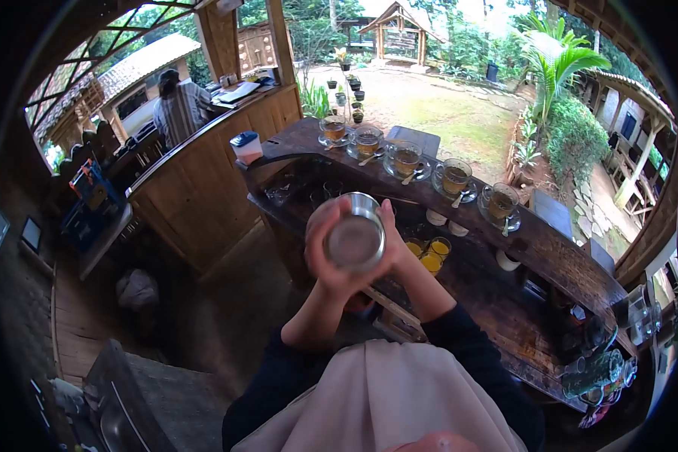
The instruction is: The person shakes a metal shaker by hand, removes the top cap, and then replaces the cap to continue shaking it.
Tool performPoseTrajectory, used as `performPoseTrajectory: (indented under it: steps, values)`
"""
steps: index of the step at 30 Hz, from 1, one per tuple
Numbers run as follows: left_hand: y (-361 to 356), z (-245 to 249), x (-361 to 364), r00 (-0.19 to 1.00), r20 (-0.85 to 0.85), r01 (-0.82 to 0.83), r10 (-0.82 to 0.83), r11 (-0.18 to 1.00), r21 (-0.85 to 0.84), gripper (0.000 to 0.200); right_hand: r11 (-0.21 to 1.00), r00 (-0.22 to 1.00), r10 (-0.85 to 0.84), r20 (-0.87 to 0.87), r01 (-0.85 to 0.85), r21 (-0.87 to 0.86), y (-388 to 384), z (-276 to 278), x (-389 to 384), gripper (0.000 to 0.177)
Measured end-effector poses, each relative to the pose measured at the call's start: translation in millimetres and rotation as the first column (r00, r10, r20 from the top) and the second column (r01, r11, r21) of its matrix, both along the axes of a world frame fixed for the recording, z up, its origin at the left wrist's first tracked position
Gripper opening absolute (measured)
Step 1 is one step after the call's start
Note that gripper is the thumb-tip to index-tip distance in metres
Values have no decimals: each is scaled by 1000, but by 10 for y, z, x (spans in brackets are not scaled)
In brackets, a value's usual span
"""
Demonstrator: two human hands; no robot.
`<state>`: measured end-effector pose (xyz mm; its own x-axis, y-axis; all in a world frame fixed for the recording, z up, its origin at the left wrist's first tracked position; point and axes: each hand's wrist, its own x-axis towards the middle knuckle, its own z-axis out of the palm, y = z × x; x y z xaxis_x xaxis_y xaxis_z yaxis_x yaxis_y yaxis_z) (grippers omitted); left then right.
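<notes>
Between my left hand (322, 239) and my right hand (390, 239) is a shiny round stainless steel container (355, 242), held up over the near side of the counter. Its flat, round end faces me. The left fingers wrap around its left side, and the right hand presses against the other side with the thumb pointing up. Beyond it, glass cups of amber drink (407, 157) stand in a row on saucers with spoons, along the raised bar top (539, 245). Below and right of my hands are several glasses of yellow drink (432, 262) on the lower shelf.
A plastic tub with a blue lid (246, 148) sits at the bar's left end. Glass jars (606, 373) crowd the right end. A person in a striped shirt (179, 107) is behind the wooden counter (218, 169) at left. A dark worktop (162, 392) lies at lower left.
</notes>
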<state>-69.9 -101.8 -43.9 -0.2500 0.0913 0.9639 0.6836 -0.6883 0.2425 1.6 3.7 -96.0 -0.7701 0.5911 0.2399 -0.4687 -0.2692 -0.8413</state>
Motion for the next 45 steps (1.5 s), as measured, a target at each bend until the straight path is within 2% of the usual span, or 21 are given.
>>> performPoseTrajectory:
  steps: [4, 5, 7, 8, 9, 10, 12, 14, 18, 20, 23, 26, 28, 30, 32, 33, 34, 37, 39, 42, 45]
  values:
    - [-382, 78, -162, 978, -162, -99, 129, 978, 184, 93, 956, 984, -164, -73, 177, 233, -234, 374, -6, 81]
    - [-933, 23, -54, 994, 16, 109, -108, 973, -205, 91, 642, 949, -290, -128, 292, 709, -355, 777, 92, 89]
    - [-715, 466, 127, 954, -297, 210, 44, 610, 764, 87, 392, 939, -171, -298, 342, 854, -526, 1094, 121, 69]
    - [-861, 343, 15, 954, -297, 209, 43, 615, 761, 87, 426, 942, -41, -332, 317, 847, -584, 1137, 122, 52]
    - [-1138, 91, -183, 832, -387, -223, 398, 878, 423, 83, 460, 935, -174, -308, 353, 814, -577, 1089, 69, 67]
    - [-1275, -128, -316, 560, -602, -682, 569, 730, 55, 79, 488, 914, -303, -270, 392, 780, -534, 1000, 0, 88]
    - [-204, -174, -374, 982, -105, -146, 160, 981, 126, 72, 978, 975, -190, 114, 177, 114, -226, 434, -127, 76]
    - [383, -114, -365, 958, 217, 190, -188, 982, 13, 73, 927, 879, -356, 318, 289, 237, 186, -61, -90, 71]
    - [18, 54, -241, 998, 50, -44, 31, 955, 293, 82, 862, 904, -417, -89, 425, 276, -127, 259, -140, 62]
    - [-455, 120, -398, 951, -309, -9, 10, 1000, 5, 99, 411, 864, -428, -264, 446, 795, -362, 827, -5, 54]
    - [-152, -81, -472, 967, -252, -8, 35, 994, 106, 84, 391, 796, -468, -385, 577, 717, -509, 948, -68, 54]
    - [428, 191, -320, 975, 47, 206, -217, 962, 179, 69, 982, 983, -183, 24, 182, 44, 238, 7, -93, 60]
    - [733, 244, -397, 874, 308, 444, -376, 876, -188, 71, 963, 933, -268, 241, 250, 104, 370, -352, 26, 65]
    - [833, 140, -385, 931, 177, 334, -320, 941, -52, 78, 933, 826, -360, 433, 306, 192, 325, -266, 68, 70]
    - [542, 186, -253, 944, 70, 301, -322, 929, 214, 64, 888, 902, -431, -6, 423, -182, -36, 134, 27, 67]
    - [232, 233, -246, 913, -44, 404, -404, 889, 218, 54, 930, 916, -368, -160, 358, -87, -34, 140, 100, 71]
    - [26, 314, -263, 864, -156, 503, -479, 837, 213, 45, 643, 802, -581, -137, 556, 527, -70, 378, 179, 84]
    - [314, 593, -22, 747, -342, 606, -570, 371, 704, 33, 659, 782, -496, -377, 622, 423, -87, 367, 207, 102]
    - [437, 368, -467, 642, -343, 701, -685, 707, -99, 76, 727, 741, -620, -257, 666, 166, 71, 68, 199, 89]
    - [1077, 276, -101, 780, -23, 617, -626, 775, -138, 62, 692, 654, -719, 236, 708, 145, 288, -388, 410, 69]
    - [1145, 182, 38, 616, -13, 787, -788, 616, -19, 74, 631, 628, -776, 60, 772, 81, 122, -173, 501, 75]
